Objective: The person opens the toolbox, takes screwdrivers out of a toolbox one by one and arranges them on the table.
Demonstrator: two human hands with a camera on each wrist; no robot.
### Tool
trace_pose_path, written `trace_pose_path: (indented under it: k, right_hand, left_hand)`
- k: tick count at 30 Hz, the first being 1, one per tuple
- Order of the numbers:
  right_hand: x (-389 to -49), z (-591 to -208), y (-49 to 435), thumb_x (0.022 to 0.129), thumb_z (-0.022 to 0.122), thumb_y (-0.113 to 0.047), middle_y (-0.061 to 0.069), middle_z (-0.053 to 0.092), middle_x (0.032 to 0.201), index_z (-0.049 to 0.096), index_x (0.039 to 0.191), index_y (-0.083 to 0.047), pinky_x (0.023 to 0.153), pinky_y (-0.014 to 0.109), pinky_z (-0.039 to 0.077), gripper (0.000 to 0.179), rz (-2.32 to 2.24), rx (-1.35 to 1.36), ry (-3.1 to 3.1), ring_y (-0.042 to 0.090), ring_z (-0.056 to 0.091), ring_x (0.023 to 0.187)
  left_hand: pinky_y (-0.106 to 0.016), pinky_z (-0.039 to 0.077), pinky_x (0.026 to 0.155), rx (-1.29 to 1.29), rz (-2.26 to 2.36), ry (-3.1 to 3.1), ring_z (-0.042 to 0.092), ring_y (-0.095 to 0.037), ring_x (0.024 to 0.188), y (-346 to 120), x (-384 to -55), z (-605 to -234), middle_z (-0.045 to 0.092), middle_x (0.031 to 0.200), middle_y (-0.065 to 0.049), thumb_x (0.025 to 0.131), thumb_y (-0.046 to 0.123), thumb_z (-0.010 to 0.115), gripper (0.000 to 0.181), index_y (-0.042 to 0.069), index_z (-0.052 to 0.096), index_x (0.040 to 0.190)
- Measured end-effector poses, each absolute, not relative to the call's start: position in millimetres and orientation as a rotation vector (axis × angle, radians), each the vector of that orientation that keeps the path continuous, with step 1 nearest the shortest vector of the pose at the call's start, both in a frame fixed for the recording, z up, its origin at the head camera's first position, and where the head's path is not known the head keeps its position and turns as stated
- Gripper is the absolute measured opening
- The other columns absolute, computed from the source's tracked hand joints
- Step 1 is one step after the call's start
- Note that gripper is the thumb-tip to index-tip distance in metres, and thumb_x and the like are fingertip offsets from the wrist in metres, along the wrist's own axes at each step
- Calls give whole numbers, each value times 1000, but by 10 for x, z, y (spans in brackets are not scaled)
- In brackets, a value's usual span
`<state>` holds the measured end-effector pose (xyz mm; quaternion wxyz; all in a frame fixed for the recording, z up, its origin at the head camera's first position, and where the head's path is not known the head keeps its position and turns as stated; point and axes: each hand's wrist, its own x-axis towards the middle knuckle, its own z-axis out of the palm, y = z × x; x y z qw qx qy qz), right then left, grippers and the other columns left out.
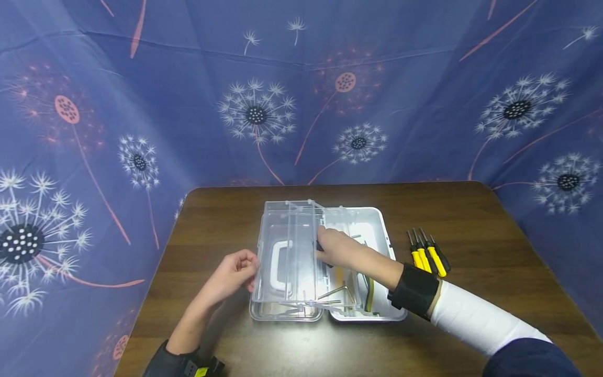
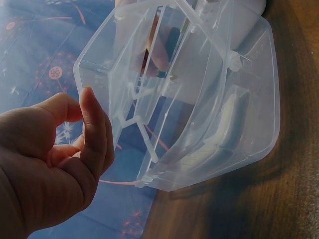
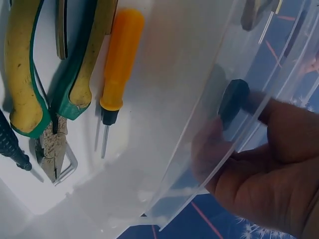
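Right hand [image 1: 336,246] pinches a dark item [image 3: 233,103] (type unclear). Left hand [image 1: 237,268], fingers loosely bent, beside the tray [image 1: 301,235].

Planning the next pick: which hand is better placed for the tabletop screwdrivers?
Probably the right hand: the screwdrivers lie on its side of the toolbox, though it holds a dark object. The left hand looks empty but is opposite.

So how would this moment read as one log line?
left hand: beside clear tray | right hand: holding dark object | pliers: in white box | yellow-black screwdrivers: on table
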<state>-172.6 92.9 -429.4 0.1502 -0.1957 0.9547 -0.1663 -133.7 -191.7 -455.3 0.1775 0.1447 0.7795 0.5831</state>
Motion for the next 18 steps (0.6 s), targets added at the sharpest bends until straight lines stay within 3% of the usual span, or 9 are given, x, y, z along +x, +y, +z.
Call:
trace_pose_path:
  k: [8,15,18]
  right_hand:
    - [-1709,-4177,1002,83,62,-17,2,56,63,55,77,-7,39,21,34,15,-490,-539,2744,12,48,48]
    - [-1715,-4066,1185,81,61,-16,3,60,69,60,86,-3,45,22,39,14,-519,-495,2692,13,52,54]
    - [-1694,-4015,1298,79,61,-15,3,59,69,59,87,-3,46,22,39,15,-544,-486,2701,14,50,56]
  left_hand:
    - [-36,59,52,391,1649,2199,57,-12,53,-1910,-1330,-4583,55,68,-6,88,-4,50,14,-15,53,96]
    - [-42,59,52,393,1637,2224,57,-11,52,-1901,-1331,-4579,56,68,-6,89,-3,51,13,-14,54,96]
    - [-37,59,51,388,1634,2225,57,-12,52,-1900,-1336,-4564,56,68,-6,89,-3,51,13,-14,54,96]
